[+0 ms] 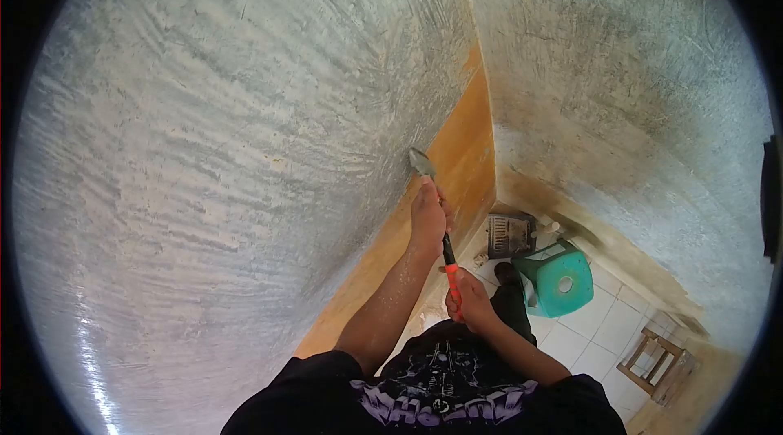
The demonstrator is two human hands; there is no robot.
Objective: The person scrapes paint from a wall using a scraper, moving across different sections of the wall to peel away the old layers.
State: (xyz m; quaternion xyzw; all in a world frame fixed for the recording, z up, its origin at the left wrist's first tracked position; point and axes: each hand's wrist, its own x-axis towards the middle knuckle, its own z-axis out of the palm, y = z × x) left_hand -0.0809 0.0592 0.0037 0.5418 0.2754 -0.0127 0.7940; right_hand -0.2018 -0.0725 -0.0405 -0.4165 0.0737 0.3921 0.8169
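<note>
My left hand is wrapped round the upper shaft of a long-handled scraper, just below its grey metal head. Lower down, near my body, my right hand grips the tool's orange end. The scraper's flat head touches or nearly touches the rough grey wall, at the upper edge of a smooth orange-brown band. Specks of pale dust lie on my left forearm.
A second grey wall meets this one at a corner on the right. Below stand a green plastic stool, a dark slotted crate-like object and a small wooden frame on white floor tiles.
</note>
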